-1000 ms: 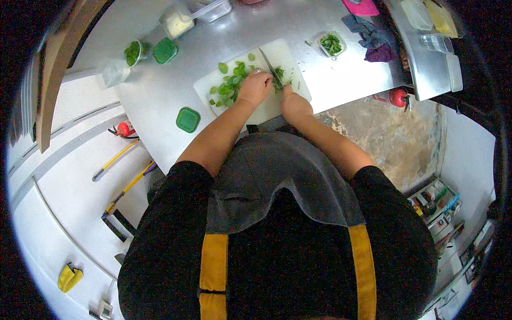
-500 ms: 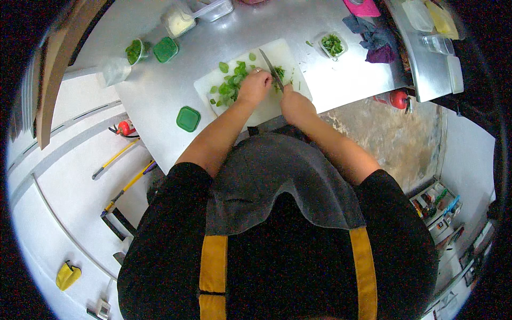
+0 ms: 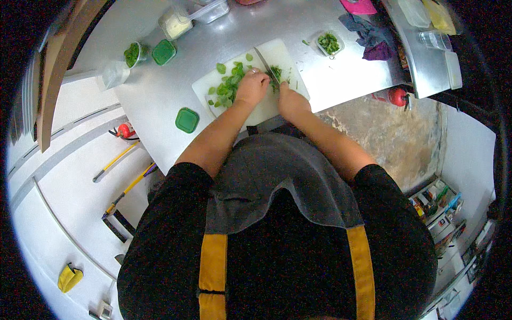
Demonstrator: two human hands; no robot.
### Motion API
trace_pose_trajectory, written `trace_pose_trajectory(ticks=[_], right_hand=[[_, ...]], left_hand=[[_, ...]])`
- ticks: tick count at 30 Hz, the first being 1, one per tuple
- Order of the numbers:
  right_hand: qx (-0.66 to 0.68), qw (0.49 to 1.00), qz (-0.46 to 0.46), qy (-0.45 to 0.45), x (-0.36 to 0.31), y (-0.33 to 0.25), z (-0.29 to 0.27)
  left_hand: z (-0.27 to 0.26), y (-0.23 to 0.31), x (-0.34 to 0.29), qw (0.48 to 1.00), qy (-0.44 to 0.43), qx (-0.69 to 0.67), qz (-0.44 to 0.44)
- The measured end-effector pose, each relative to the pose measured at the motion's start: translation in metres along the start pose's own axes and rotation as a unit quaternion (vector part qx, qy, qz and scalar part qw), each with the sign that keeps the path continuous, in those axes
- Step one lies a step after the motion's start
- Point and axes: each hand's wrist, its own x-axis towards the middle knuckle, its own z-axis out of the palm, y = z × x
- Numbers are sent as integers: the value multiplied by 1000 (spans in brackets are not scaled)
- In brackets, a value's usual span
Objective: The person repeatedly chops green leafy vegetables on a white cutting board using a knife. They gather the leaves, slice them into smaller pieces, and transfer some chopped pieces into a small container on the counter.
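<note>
L hand [image 3: 252, 88] by grn leaves [image 3: 229, 87], R hand [image 3: 294, 103] gripping knife [image 3: 267, 65], wht board [image 3: 281, 50]

- The person's right hand [image 3: 293, 101] gripped a kitchen knife [image 3: 265, 65] by its handle, the blade slanting up and left over a white cutting board [image 3: 264, 111].
- The left hand [image 3: 253, 88], fingers curled, lay just beside the blade; whether it pinched anything was unclear.
- Loose green leaves [image 3: 228, 89] spread left of that hand, while chopped greens [image 3: 276, 71] lay near the blade.
- A green lid [image 3: 187, 120] sat left of the board on the steel table [image 3: 341, 82].
- A clear container [image 3: 328, 43] of leaves stood to the right, near a grey-blue cloth [image 3: 364, 31].
- The person wore a grey apron [image 3: 277, 170].
</note>
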Motion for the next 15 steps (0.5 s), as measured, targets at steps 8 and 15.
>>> trace_pose_trajectory(ticks=[8, 15], right_hand=[[12, 1000, -2, 24, 1, 1, 4], [0, 1000, 13, -4, 2, 1, 8]], left_hand=[[-2, -3, 0, 999, 5, -31, 19], [-2, 0, -2, 1000, -14, 5, -4]])
